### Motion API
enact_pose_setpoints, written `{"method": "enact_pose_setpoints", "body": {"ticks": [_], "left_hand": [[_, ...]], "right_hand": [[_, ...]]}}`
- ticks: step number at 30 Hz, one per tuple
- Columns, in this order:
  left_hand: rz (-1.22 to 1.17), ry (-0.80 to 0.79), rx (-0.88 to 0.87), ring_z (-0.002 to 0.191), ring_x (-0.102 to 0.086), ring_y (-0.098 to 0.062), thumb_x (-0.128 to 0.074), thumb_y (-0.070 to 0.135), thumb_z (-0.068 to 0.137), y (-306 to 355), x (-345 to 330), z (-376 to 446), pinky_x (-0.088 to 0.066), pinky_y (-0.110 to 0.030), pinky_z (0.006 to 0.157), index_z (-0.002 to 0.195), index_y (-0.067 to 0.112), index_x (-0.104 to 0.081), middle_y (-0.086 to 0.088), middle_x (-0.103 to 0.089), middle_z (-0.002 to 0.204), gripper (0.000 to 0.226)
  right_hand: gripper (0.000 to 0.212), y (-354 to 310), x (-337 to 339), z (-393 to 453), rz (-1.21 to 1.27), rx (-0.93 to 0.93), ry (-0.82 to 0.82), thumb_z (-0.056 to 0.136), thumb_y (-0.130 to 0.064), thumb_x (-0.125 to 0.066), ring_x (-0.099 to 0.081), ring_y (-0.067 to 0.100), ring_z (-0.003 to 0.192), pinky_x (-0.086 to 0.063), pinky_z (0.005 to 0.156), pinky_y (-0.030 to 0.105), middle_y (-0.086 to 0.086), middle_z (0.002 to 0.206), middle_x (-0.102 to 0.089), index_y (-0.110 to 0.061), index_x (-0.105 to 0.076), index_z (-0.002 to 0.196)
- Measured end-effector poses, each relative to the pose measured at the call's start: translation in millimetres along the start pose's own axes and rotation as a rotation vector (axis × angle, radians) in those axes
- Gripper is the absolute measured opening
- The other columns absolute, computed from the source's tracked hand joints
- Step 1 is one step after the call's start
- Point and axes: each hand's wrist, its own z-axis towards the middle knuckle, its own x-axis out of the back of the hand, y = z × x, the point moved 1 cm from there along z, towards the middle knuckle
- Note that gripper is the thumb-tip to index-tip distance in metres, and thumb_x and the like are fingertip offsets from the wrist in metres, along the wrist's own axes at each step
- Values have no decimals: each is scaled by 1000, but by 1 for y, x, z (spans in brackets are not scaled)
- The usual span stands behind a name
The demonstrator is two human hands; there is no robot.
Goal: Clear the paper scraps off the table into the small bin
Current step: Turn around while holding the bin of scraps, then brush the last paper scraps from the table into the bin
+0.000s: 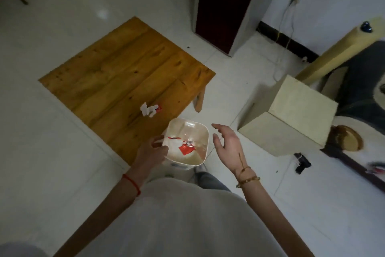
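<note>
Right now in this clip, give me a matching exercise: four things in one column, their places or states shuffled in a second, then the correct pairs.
Things:
1. white and red paper scraps
2. red scrap
3. left hand
4. right hand

Places or states:
A. open, beside the bin, touching nothing
B. lying on the wooden table
C. fingers at the rim of the small bin
D. inside the bin

Pairs: 1-B, 2-D, 3-C, 4-A
</note>
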Motion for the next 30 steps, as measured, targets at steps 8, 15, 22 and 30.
{"method": "enact_pose_setpoints", "body": {"ticks": [8,15,22,30], "left_hand": [[-353,225,141,86,-63,-22,-59,6,78,-13,-51,-4,-54,-36,75,115,15,-64,-4,-69,97,38],[-527,366,279,83,-65,-23,-61,7,72,-30,-64,17,-58,-44,83,96,23,-64,1,-69,87,29],[-611,398,358,85,-65,-21,-63,7,76,-57,-75,61,-57,-41,84,120,14,-60,-6,-69,100,45],[-561,418,417,112,-61,-28,-64,18,83,-94,-90,128,-51,-49,97,128,16,-56,-9,-64,123,45]], "right_hand": [[35,22,10,85,-129,314,-268,99,-28,-44,-50,17,124,-35,103,23,0,136,-56,-22,-50,133],[38,13,-28,138,-171,459,-407,99,-21,-48,-47,23,130,-32,106,27,8,138,-55,-11,-50,136],[41,0,-95,189,-153,489,-592,99,-18,-47,-43,26,133,-40,110,40,10,144,-47,-11,-45,139],[49,3,-192,258,-288,558,-680,99,-18,-46,-30,24,142,-31,116,41,6,155,-32,-15,-35,146]]}}
